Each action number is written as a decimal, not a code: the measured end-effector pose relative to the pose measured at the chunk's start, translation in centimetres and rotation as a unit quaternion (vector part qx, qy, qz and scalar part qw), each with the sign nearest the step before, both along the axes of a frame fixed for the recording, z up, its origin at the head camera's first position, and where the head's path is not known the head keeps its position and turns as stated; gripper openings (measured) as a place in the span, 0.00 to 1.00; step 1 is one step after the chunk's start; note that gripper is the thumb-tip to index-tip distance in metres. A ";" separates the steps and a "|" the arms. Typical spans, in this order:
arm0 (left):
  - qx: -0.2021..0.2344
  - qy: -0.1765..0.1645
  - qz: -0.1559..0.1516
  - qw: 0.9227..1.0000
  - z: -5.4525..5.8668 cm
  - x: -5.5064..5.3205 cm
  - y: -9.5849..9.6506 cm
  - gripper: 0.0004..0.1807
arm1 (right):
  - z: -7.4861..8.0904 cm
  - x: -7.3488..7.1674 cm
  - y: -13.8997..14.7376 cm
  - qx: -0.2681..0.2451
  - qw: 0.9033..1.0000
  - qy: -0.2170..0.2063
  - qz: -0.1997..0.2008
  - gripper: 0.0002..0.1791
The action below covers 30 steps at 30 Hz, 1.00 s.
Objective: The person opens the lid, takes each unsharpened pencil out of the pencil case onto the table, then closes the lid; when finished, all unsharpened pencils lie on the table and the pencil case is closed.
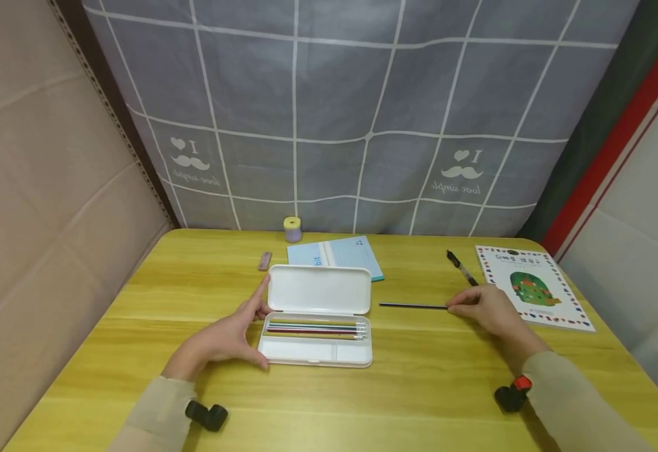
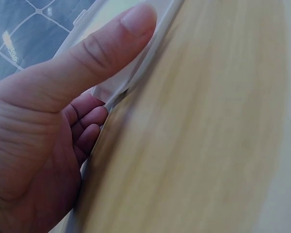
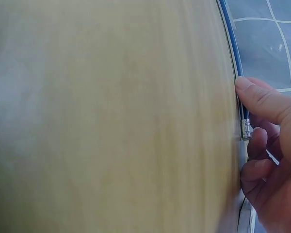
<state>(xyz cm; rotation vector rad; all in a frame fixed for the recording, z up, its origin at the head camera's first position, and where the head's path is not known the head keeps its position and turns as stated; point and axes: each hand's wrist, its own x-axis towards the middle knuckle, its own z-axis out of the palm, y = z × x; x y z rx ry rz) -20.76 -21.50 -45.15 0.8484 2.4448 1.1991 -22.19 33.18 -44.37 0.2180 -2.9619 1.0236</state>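
A white pencil case [image 1: 314, 355] lies open on the table, its lid [image 1: 319, 290] tipped back. Several pencils [image 1: 312, 329] lie side by side in its rear compartment, silver ends to the right. My left hand [image 1: 231, 334] touches the case's left side, thumb straight along the front corner and index finger reaching up the lid's edge. To the right of the case, my right hand [image 1: 487, 309] pinches a dark blue pencil [image 1: 410, 306] between thumb and fingers. This pencil points left, low over the table; its silver eraser end [image 3: 246, 129] shows below the thumb in the right wrist view.
Behind the lid lies a light blue booklet [image 1: 357, 252], with a yellow-and-purple cylinder [image 1: 292, 230] and a small pinkish eraser [image 1: 264, 261] to its left. A black pen [image 1: 462, 269] and a white illustrated book [image 1: 532, 289] lie beyond my right hand. A grey gridded curtain [image 1: 329, 113] hangs behind.
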 end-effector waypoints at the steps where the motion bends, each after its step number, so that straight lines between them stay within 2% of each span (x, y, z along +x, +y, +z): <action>1: 0.000 0.000 0.000 1.000 0.0 0.0 0.0 0.87 | 0.0 0.0 0.0 0.000 1.000 -0.001 -0.001 0.03; 18: 0.012 -0.002 -0.008 1.000 -0.3 0.0 -0.1 0.86 | -0.2 0.4 -0.4 0.002 1.000 0.010 -0.001 0.03; 30: 0.008 -0.011 -0.005 1.000 0.0 -0.1 -0.1 0.87 | 0.1 0.3 -0.3 0.011 1.000 0.014 0.001 0.02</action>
